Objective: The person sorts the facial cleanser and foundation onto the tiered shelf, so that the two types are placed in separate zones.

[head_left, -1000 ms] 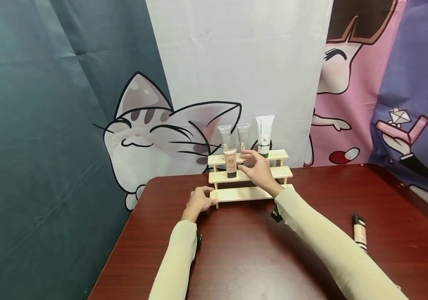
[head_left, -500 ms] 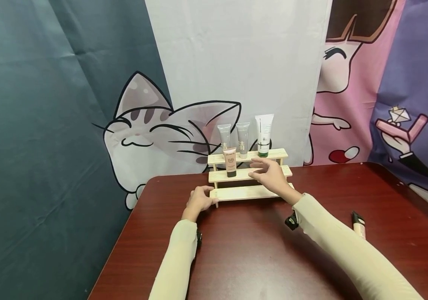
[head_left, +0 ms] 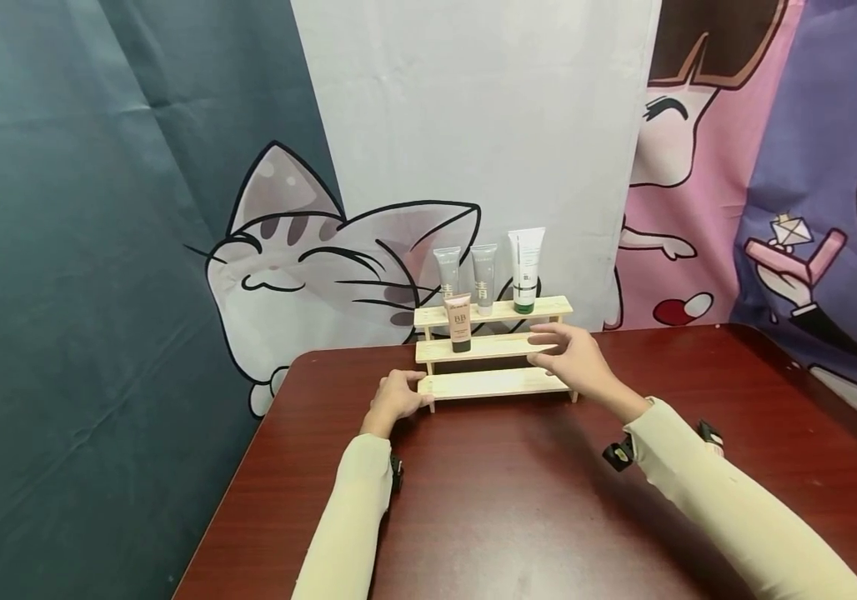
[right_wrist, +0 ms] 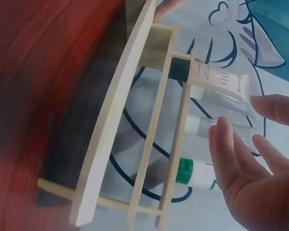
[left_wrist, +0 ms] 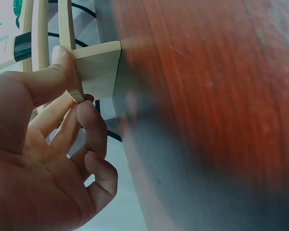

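A three-tier wooden display rack (head_left: pixel 496 383) stands at the back of the table. My left hand (head_left: pixel 395 396) pinches the left end of its lowest tier; thumb and fingertips meet around the board (left_wrist: pixel 77 86) in the left wrist view. On the middle tier, toward the left, a pink BB cream tube (head_left: pixel 459 323) stands upright on its black cap. Two translucent grey tubes, one at the left (head_left: pixel 447 265) and one beside it (head_left: pixel 484 267), share the top tier with a taller white tube (head_left: pixel 526 258) with a green cap. My right hand (head_left: pixel 577 358), holding nothing, hovers before the rack's right end, fingers apart.
A black-capped tube (head_left: pixel 710 433) lies on the table at the right, mostly hidden by my right forearm. The reddish-brown table (head_left: pixel 488 500) ends at a cartoon-printed cloth backdrop (head_left: pixel 398 100).
My right hand has moved away from the BB cream tube, rightward and slightly down, to the rack's right end. The left hand keeps its hold, and the tubes stay put on the rack.
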`<state>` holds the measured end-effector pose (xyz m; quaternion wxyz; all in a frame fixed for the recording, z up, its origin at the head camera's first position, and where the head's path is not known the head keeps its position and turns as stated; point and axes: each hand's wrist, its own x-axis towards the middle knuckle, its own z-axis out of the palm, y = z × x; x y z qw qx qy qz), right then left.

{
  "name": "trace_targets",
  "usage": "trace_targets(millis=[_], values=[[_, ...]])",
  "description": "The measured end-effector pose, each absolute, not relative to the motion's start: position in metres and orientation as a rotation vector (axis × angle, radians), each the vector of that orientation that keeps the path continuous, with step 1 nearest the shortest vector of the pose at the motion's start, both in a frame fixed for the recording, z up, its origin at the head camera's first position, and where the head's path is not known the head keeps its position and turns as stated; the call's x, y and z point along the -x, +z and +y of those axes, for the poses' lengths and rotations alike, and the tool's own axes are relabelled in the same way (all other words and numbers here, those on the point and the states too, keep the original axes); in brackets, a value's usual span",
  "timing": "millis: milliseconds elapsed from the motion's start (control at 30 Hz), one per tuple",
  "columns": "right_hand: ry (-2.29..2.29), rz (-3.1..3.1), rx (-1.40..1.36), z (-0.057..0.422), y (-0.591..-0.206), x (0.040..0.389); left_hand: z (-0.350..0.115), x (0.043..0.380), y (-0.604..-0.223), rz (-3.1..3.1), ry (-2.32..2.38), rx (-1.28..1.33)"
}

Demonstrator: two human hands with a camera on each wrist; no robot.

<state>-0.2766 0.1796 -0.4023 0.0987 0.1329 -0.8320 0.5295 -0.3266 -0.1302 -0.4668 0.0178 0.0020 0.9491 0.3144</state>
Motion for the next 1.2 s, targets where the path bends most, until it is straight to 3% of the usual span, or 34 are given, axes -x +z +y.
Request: trace_targets(millis=[400,1200], values=[[1.352,-2.534,-0.303,0.23,-0.396,0.246,-0.129,0.327,-0.465,2.971,0.932,-0.018],[1.005,-2.612,-0.063,0.338,-0.434,0.184,-0.128,0.328,-0.462,2.962,0.929,0.022]])
